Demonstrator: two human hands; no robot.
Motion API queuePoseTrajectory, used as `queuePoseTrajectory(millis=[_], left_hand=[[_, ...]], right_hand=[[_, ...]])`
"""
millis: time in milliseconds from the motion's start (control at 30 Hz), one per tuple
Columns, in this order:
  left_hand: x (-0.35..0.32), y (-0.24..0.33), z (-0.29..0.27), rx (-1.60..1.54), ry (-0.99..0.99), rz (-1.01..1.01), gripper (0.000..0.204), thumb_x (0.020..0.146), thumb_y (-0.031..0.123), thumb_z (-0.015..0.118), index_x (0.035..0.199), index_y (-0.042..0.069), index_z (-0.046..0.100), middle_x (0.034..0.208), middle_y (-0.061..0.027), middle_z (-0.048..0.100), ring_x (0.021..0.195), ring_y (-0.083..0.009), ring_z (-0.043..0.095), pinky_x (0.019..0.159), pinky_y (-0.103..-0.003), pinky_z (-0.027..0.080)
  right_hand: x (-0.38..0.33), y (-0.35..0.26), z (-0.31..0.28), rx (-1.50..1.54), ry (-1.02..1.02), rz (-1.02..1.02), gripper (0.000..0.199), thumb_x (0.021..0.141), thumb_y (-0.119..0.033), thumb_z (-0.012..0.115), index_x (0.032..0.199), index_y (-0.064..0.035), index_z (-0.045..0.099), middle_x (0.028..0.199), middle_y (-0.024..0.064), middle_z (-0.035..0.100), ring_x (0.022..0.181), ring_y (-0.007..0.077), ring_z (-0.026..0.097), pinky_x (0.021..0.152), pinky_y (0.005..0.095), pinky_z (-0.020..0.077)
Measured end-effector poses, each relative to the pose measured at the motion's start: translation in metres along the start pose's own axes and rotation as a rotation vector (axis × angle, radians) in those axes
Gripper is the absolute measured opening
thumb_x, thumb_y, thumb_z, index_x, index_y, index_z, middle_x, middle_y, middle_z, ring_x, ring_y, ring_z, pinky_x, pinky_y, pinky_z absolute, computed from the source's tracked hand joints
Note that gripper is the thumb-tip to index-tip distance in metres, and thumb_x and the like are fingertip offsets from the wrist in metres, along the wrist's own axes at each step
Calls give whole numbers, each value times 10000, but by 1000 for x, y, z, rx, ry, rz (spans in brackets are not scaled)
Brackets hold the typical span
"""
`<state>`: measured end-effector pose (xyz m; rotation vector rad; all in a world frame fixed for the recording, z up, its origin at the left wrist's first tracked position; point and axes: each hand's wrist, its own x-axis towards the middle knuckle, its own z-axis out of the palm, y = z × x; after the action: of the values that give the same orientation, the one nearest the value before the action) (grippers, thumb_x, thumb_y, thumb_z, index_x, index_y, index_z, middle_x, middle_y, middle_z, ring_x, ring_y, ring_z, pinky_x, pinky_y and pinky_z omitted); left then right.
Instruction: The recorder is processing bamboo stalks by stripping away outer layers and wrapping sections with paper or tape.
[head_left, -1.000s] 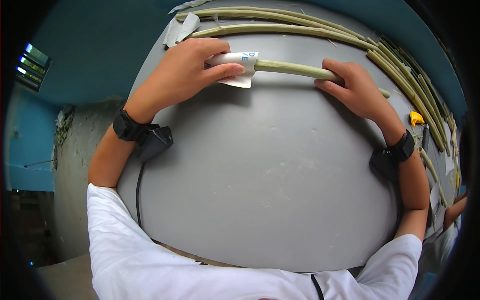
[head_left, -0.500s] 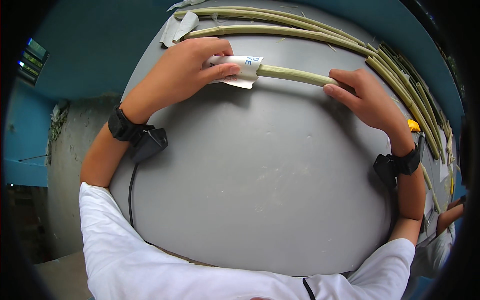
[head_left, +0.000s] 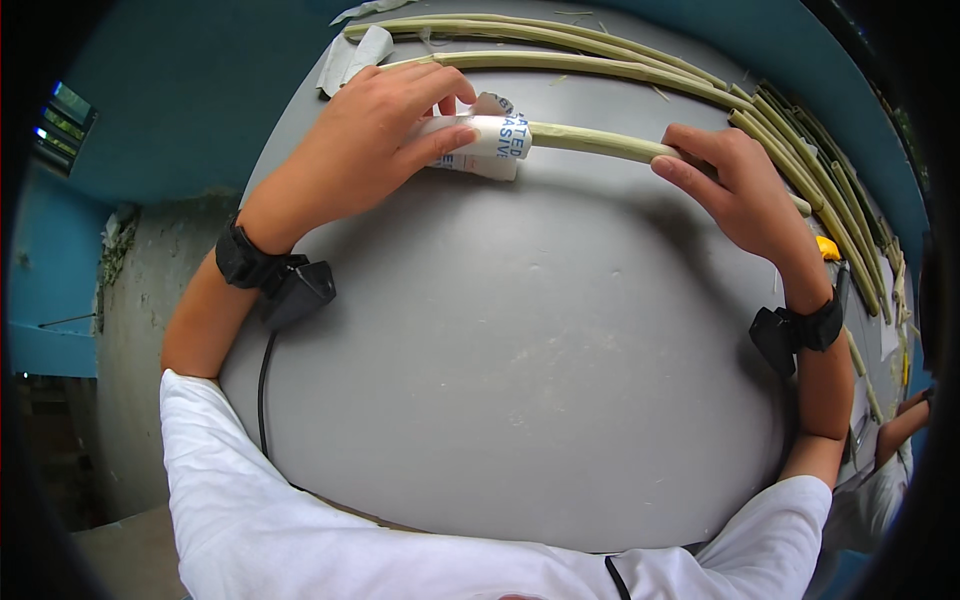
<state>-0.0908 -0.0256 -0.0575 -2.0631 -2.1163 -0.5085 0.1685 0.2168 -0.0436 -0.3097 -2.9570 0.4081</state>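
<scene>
Up near the far edge of the grey worktop (head_left: 520, 380), a folded white sheet of sandpaper (head_left: 487, 140) is wrapped round one end of a pale green stalk (head_left: 590, 142) and pinched shut there by the left hand (head_left: 375, 140). Further along, the same stalk is pinned flat by the loosely curled fingers of the right hand (head_left: 735, 190), while more long stalks (head_left: 600, 65) are laid side by side beyond, with a small yellow object (head_left: 828, 247) seen just past the right wrist.
</scene>
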Motion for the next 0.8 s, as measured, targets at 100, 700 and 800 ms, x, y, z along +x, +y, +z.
queuePoseTrajectory(millis=[100, 700, 800], left_hand=[[1, 1, -3, -7, 11, -31, 327, 979, 283, 715, 1225, 71, 674, 1157, -100, 687, 1050, -271, 600, 976, -391, 453], [-2, -4, -1, 17, 141, 9, 295, 915, 153, 765, 1180, 69, 665, 1095, -111, 705, 985, -306, 617, 938, -404, 476], [-1, -4, -1, 21, 193, 23, 295, 931, 127, 743, 1210, 77, 661, 1106, -106, 708, 991, -302, 619, 905, -407, 510]], right_hand=[[1, 2, 0, 44, 40, -1, 368, 1041, -357, 644, 890, -22, 644, 600, 81, 423, 550, 206, 372, 550, 366, 308], [1, 3, -12, 70, 80, 8, 417, 1040, -392, 645, 864, -15, 672, 599, 49, 441, 553, 164, 377, 546, 354, 294], [-1, 7, -15, 44, 136, -28, 419, 1040, -398, 645, 868, -17, 679, 617, 46, 460, 567, 152, 388, 551, 346, 293]])
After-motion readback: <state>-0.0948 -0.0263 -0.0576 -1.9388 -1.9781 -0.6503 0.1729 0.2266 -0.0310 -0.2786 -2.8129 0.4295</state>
